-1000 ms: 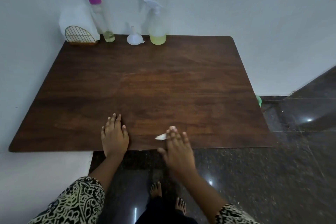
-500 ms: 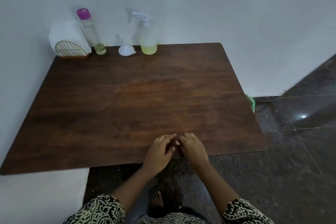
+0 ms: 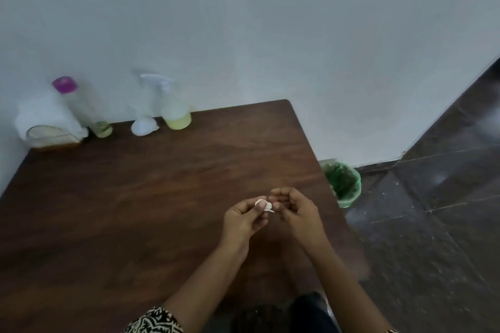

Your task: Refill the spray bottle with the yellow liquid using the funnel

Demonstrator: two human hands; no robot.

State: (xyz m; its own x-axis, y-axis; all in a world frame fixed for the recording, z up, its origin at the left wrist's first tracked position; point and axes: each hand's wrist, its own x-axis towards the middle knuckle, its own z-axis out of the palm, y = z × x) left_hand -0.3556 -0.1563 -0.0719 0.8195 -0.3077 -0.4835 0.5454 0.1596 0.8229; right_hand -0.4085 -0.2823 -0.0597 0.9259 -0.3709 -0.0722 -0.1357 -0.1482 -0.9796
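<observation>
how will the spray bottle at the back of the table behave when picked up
Probably light: the spray bottle holds only a shallow layer of yellow liquid at the bottom. It may be top-heavy and tip if nudged, given the tall trigger head. Its clear plastic wall likely flexes under a squeeze.

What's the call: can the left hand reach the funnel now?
Probably yes: only bare table lies between the left hand and the funnel. But it pinches a small white scrap, so it isn't free to grip.
</observation>
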